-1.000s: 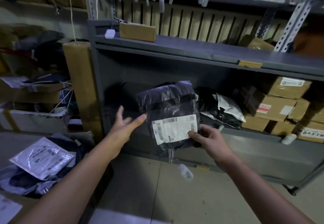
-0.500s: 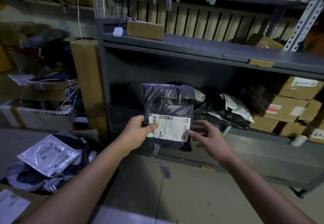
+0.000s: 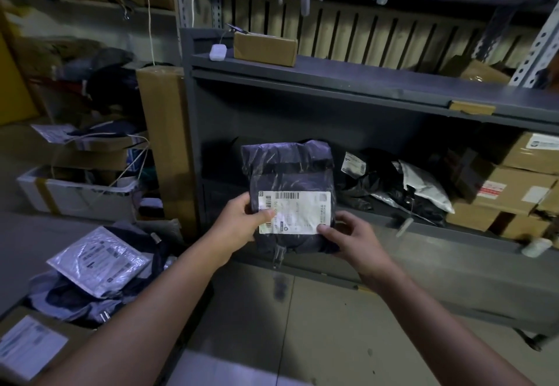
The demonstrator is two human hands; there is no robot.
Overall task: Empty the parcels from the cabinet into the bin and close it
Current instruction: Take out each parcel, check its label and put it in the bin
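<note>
Plastic mailers (image 3: pixel 99 267), clear and dark, lie heaped at eight o'clock in the view, beside a labelled cardboard box (image 3: pixel 33 346) at the bottom-left corner; whether they sit inside the bin I cannot tell, since no bin wall shows plainly. A tall cardboard carton (image 3: pixel 165 143) stands upright against the left side of the grey metal cabinet (image 3: pixel 378 78), at ten o'clock from the hands. Left hand (image 3: pixel 240 224) grips the left edge of a dark grey poly-mailer parcel (image 3: pixel 290 171), thumb across the corner of its white shipping label (image 3: pixel 295 211). The parcel is held upright in the air just in front of the cabinet's lower shelf, near the middle of the view, clear of the shelf. Right hand (image 3: pixel 353 240), at four o'clock from the label, pinches the parcel's lower right corner, thumb on the front and the rest wrapped behind. Further right, at three o'clock, black and white poly bags (image 3: pixel 402 192) lie crumpled on the lower shelf, and at the far right brown cartons (image 3: pixel 514 186) are stacked on the same shelf.

Judging by this, the task is partway: some parcels appear to be out, one is in hand and should go down toward eight o'clock, while the bags and cartons are left to clear. No door shows in view, and the closing is not yet done
</note>
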